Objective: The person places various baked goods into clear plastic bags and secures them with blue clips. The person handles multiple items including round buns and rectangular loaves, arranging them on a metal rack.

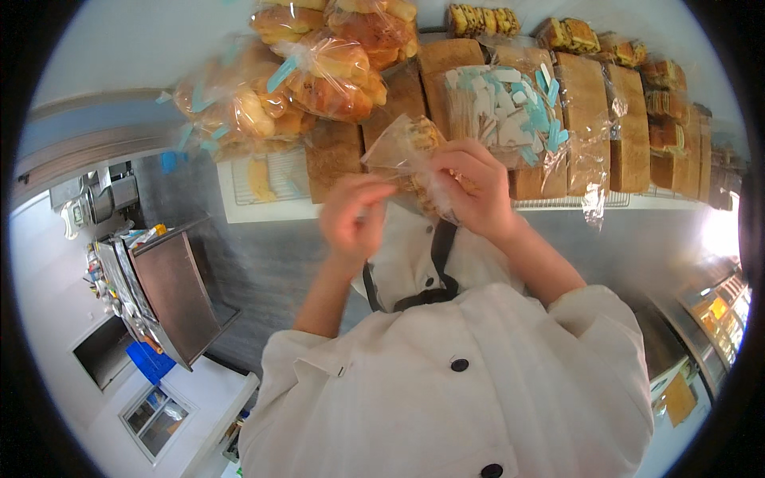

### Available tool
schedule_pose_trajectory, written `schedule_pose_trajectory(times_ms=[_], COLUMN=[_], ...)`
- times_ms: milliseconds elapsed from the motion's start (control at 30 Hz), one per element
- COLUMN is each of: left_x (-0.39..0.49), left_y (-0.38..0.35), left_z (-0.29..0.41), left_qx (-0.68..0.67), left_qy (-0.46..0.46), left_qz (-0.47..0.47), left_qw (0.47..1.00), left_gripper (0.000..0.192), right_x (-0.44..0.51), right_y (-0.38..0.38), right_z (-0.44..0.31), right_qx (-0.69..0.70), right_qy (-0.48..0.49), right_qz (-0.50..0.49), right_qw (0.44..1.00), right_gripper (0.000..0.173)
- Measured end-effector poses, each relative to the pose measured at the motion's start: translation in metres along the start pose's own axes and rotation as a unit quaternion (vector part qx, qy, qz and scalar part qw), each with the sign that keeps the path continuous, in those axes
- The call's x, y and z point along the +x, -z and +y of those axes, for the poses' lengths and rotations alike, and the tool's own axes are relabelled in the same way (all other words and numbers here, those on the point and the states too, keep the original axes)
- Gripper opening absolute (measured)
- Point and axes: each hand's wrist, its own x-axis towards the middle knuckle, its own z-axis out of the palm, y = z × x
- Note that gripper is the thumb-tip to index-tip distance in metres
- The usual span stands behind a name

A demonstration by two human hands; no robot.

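My right hand grips the gathered part of a clear plastic bag. Inside the bag is a yellowish baked piece with browned bits, partly covered by the film and my fingers. To the left, my left hand is blurred, its fingers curled close to the bag's edge. Whether they pinch the film, I cannot tell. Just beyond my right hand sits a clear bag full of white and turquoise plastic clips. It rests on a row of brown loaves, several of them wrapped in clear film.
Bagged bread rolls, closed with turquoise clips, are piled at the back left. Dark-flecked bread slices stand behind the loaves. A wire rack lies on the white table edge. A cluttered metal worktable stands at left.
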Motion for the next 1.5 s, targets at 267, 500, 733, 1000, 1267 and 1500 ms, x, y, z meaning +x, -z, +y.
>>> schedule_pose_trajectory(times_ms=[267,500,733,1000,1267,1500], left_x=[-0.019,-0.015,-0.018,-0.011,-0.001,-0.008], left_y=[-0.045,-0.044,-0.06,-0.051,-0.047,-0.042], left_z=[-0.006,-0.011,-0.009,-0.008,-0.015,-0.018], left_qx=[-0.145,-0.06,-0.079,-0.036,0.031,-0.026], left_qy=[0.159,0.074,0.1,0.052,-0.092,0.033], left_qz=[0.055,0.079,0.143,0.09,0.093,0.039], left_qw=[0.975,0.992,0.981,0.994,0.991,0.998], left_gripper=[0.019,0.019,0.018,0.019,0.018,0.021], right_x=[0.003,0.007,0.004,0.008,0.017,0.02], right_y=[0.004,0.006,0.003,0.012,0.014,0.01], right_z=[-0.002,-0.005,-0.007,-0.006,-0.002,-0.003], right_qx=[-0.02,-0.002,0.001,-0.036,-0.026,-0.029], right_qy=[-0.004,-0.019,-0.046,-0.011,0.023,0.028], right_qz=[-0.058,-0.074,-0.047,-0.084,-0.105,-0.09], right_qw=[0.998,0.997,0.998,0.996,0.994,0.995], right_gripper=[0.017,0.021,0.019,0.02,0.022,0.017])
